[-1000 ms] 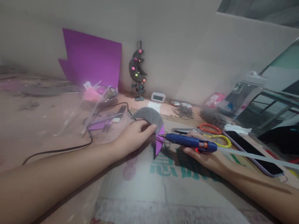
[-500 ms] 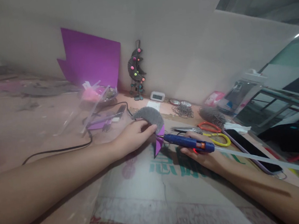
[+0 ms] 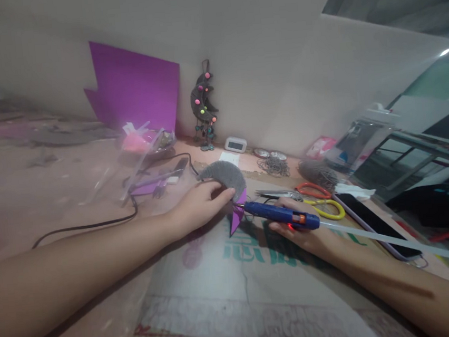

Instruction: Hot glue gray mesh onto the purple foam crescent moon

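Note:
A crescent moon (image 3: pixel 227 174), mostly wrapped in grey yarn with a bare purple tip (image 3: pixel 237 217), is pinched between the thumb and fingers of my left hand (image 3: pixel 202 205). My right hand (image 3: pixel 293 225) is closed around a blue hot glue gun (image 3: pixel 272 211), whose red light is lit. A long clear glue stick (image 3: pixel 374 236) sticks out of its back end. The gun's nozzle meets the purple tip, close to where the yarn wrapping ends; whether glue is coming out is too small to tell.
Scissors with orange and yellow handles (image 3: pixel 326 210), a phone (image 3: pixel 376 222) and a grey yarn ball (image 3: pixel 318 174) lie to the right. A finished moon hanging (image 3: pixel 203 101), purple board (image 3: pixel 135 87) and small digital clock (image 3: pixel 235 144) stand along the wall. A black cord (image 3: pixel 87 225) crosses the left side.
Hardly anything differs. Both hands keep their hold, and the glue gun's nozzle stays at the crescent's purple tip; the whole view has shifted very slightly.

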Tool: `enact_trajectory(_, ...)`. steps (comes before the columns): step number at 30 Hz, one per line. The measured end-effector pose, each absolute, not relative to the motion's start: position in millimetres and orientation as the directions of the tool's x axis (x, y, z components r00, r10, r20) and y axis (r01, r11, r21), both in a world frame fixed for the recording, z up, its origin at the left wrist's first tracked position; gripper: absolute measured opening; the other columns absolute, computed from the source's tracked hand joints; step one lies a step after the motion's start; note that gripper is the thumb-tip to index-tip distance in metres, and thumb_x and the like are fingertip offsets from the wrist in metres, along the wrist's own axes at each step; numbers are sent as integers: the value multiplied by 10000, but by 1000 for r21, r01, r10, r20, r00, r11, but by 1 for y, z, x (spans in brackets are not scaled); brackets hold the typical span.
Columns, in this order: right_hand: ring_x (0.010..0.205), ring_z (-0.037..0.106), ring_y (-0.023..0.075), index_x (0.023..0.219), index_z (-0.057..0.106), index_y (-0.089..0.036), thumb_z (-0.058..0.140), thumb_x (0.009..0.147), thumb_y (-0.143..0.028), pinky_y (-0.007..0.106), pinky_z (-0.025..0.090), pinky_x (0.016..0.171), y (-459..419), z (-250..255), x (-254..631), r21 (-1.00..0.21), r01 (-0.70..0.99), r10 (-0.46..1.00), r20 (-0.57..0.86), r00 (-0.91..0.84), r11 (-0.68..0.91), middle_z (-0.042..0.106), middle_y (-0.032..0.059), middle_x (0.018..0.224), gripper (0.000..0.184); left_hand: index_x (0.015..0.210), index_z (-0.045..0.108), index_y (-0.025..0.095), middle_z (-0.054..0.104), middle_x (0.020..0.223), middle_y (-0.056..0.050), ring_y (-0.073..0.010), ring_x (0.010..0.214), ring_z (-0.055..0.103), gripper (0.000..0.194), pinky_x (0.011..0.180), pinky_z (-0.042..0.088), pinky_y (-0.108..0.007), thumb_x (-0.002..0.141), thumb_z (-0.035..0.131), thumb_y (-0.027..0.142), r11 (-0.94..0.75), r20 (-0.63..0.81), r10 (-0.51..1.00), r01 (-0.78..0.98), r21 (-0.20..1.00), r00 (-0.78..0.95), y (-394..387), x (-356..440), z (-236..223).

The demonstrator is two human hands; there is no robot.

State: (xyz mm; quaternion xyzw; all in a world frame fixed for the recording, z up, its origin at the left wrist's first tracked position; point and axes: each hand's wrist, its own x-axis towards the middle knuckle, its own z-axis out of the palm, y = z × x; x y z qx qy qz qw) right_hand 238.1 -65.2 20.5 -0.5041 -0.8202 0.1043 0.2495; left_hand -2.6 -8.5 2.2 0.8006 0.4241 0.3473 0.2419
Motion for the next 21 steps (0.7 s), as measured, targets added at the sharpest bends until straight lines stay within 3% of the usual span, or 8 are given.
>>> enact_trajectory(21,569,504,146,716,542,-197,574,791,-497,261,388,515,-65,19,239,-405,775,867,335,-369,486,562,12,633,310,659,567,174,611,680,-11,-171,690,568,428,639,389,-282,888,406,498,-507,333,854,495,706,399,-9,-3,3)
